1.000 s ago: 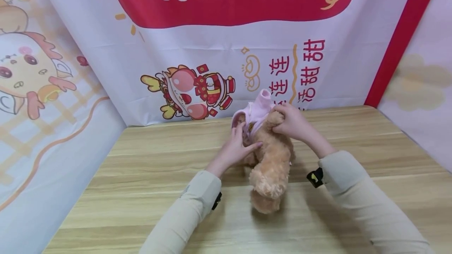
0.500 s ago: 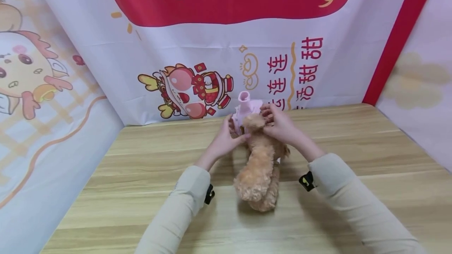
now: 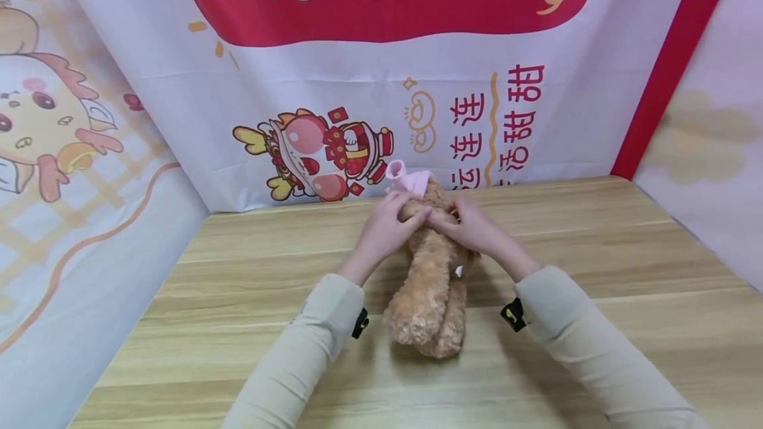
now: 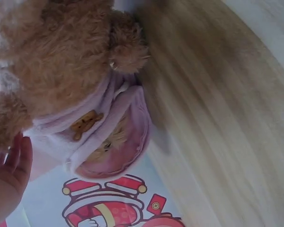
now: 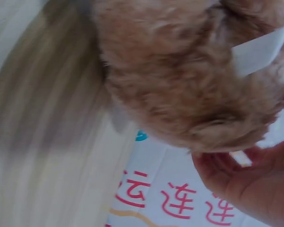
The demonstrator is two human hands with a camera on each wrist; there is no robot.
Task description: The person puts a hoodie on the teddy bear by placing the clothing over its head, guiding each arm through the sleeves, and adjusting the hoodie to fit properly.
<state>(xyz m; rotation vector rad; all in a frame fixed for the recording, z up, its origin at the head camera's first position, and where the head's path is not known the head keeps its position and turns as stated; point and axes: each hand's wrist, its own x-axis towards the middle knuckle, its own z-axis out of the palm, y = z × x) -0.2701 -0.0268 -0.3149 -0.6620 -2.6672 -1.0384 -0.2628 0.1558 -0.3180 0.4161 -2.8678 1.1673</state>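
Observation:
A fluffy brown stuffed animal (image 3: 426, 283) lies on the table with its legs toward me. A pink hooded garment (image 3: 410, 183) covers its head end, a tube-like piece sticking up at the back. In the left wrist view, the garment (image 4: 61, 123) has a small bear-shaped button (image 4: 86, 124), and part of the toy's face shows inside the hood. My left hand (image 3: 384, 227) grips the toy's upper body near an arm. Opposite it, my right hand (image 3: 473, 225) holds the toy's other side, the two thumbs close together. A white tag (image 5: 262, 51) hangs from the fur.
The wood-grain table (image 3: 268, 283) runs back to a white printed cloth (image 3: 334, 78) with red lettering and a cartoon figure. Another printed cloth (image 3: 71, 217) rises along the left side, and a pale one (image 3: 709, 138) along the right.
The toy has turned and its legs have swung left. The pink garment's tube end has moved left and lower. Both hands have shifted their hold, and their thumbs have come together.

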